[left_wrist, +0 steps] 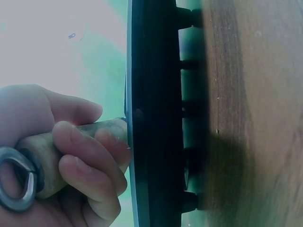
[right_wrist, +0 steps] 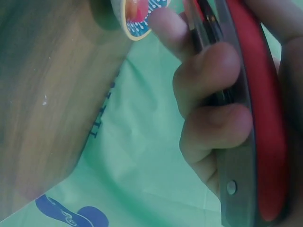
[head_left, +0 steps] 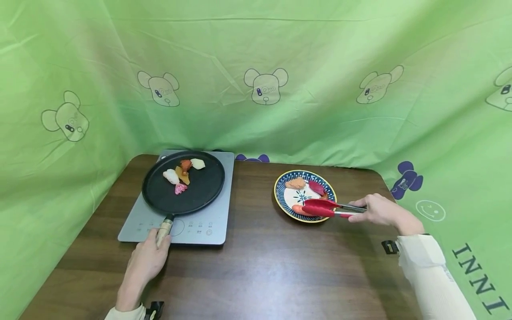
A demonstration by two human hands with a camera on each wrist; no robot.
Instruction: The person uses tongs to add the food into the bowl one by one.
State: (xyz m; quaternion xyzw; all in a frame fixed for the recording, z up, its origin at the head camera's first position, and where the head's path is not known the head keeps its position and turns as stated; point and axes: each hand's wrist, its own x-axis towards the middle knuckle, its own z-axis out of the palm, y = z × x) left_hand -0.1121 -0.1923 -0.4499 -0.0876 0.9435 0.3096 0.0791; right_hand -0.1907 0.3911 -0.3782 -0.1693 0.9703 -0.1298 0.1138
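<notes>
With my left hand (head_left: 149,257) I grip the wooden handle (left_wrist: 49,158) of a round black flat pan (head_left: 200,189), fingers curled round it. Several food pieces lie in the pan, among them a white piece (head_left: 171,176), a pink one (head_left: 181,189) and a reddish-brown one (head_left: 186,166). My right hand (head_left: 378,210) holds red-tipped tongs (head_left: 320,207), its fingers wrapped round their metal arms in the right wrist view. The tong heads are over the front right of a blue-patterned plate (head_left: 286,208), right beside an orange piece (head_left: 298,209). A tan piece (head_left: 295,183) and a dark pink piece (head_left: 316,187) lie farther back on it.
Beneath the pan is a grey induction cooktop (head_left: 216,235) with touch controls along its front. It stands at the left of a brown wooden table (head_left: 264,271). A green cloth (head_left: 224,89) with printed bears hangs behind and at both sides.
</notes>
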